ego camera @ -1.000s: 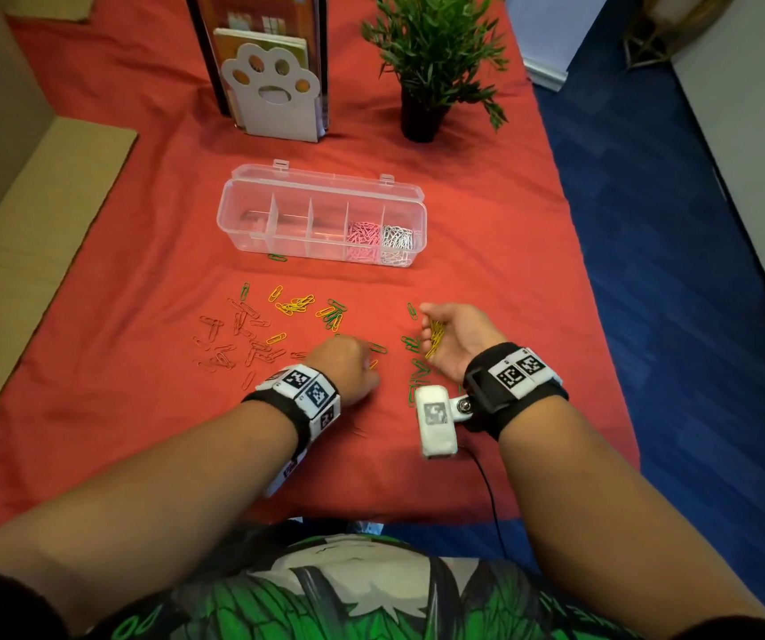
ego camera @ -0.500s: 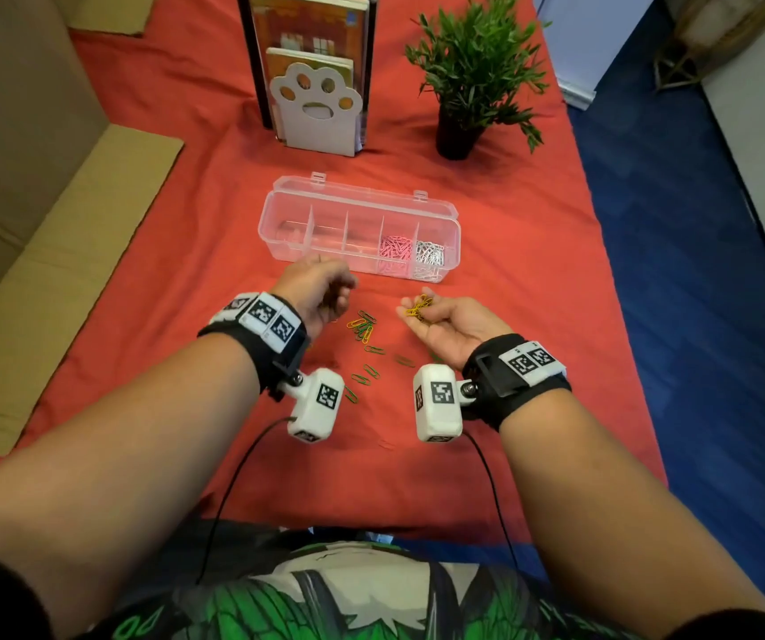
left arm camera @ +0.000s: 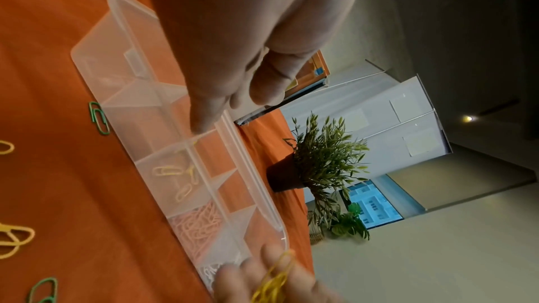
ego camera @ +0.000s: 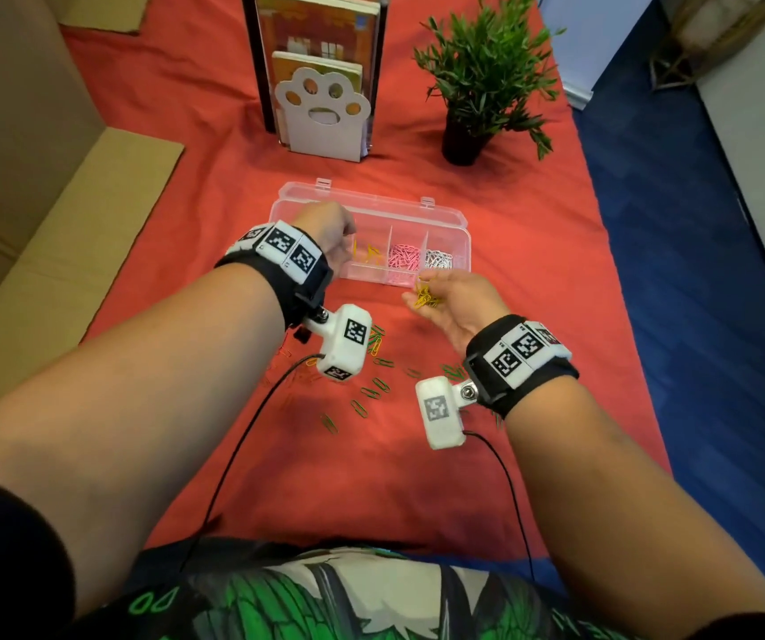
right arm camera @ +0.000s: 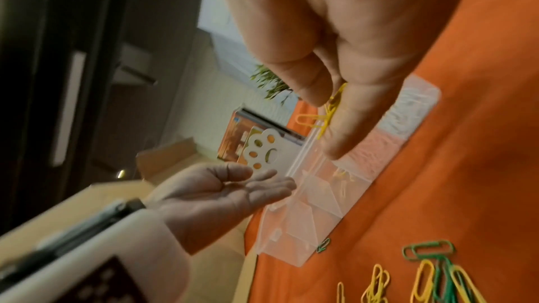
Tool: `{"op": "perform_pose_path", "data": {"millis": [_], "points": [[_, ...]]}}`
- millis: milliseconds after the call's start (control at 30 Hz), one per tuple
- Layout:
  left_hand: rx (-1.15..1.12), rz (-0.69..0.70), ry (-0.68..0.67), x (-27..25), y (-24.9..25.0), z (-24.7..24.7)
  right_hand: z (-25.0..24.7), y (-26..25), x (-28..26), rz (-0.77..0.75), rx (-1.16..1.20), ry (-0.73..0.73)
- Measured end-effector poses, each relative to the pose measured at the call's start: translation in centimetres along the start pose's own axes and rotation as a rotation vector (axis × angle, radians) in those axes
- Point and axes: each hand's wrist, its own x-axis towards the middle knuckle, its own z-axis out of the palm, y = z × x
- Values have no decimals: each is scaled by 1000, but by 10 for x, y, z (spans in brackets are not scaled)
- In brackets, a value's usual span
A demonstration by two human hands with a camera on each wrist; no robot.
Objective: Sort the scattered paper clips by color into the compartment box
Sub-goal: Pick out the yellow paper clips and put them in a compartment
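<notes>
Where the head view looks down, the left hand (ego camera: 325, 233) is seen over the compartment box (ego camera: 445, 219) on the desk (ego camera: 187, 187). In the left wrist view, loose yellow clips (left arm camera: 172, 171) are shown inside one compartment. In the right wrist view, the left hand's fingers are shown relaxed and empty, and a yellow clip bunch (right arm camera: 326, 110) is pinched by the right hand (right arm camera: 335, 59).

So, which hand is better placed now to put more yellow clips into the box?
The right hand. It holds a bunch of yellow clips just in front of the compartment box, near the compartment that already has yellow ones. The left hand is over the box but open and empty.
</notes>
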Motion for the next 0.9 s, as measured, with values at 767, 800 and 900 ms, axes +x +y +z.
{"op": "perform_pose_path", "data": {"millis": [767,800,900], "points": [[1066,347,125,-14,-79,-73,42,37,-2,-270,-1400,-23],[1091,372,114,-12,-80,-70,39,45,-1,-250,-1432,-10],[1158,416,90,-6,-82,-65,36,63,-1,-232,-1461,19]]}}
